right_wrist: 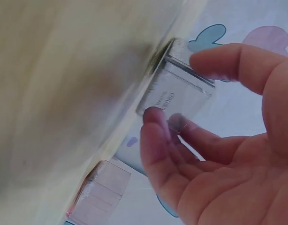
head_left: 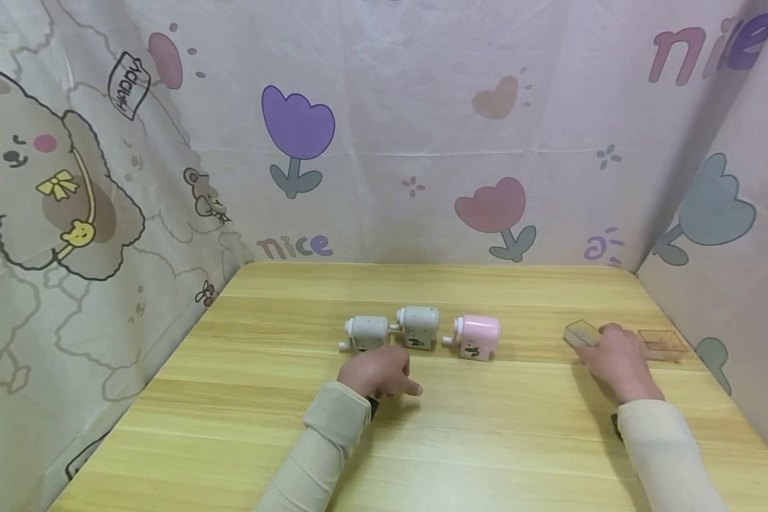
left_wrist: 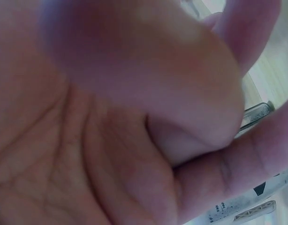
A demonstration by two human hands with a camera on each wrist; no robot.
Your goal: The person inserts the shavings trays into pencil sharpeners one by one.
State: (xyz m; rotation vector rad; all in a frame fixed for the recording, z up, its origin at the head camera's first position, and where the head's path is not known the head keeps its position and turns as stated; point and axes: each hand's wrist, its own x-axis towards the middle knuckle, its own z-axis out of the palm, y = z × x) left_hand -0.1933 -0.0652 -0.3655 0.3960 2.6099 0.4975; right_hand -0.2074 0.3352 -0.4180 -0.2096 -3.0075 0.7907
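Observation:
My left hand [head_left: 379,371] hovers in front of a grey hand-crank pencil sharpener [head_left: 368,331], hiding its lower part; its fingers are loosely bent and hold nothing. A second grey sharpener [head_left: 419,327] stands just right of that one, and a pink sharpener [head_left: 478,337] further right. Over at the right, my right hand [head_left: 621,361] pinches a clear plastic box [right_wrist: 177,93] between thumb and fingertips. Past that hand lies an orange-tinted transparent box [head_left: 662,343], which looks pinkish in the right wrist view. The left palm covers most of the left wrist view.
The wooden table [head_left: 486,441] is bordered by a printed cloth [head_left: 390,85] at the back and both sides. The orange-tinted box lies near the table's right edge. Cranks on all three sharpeners point left.

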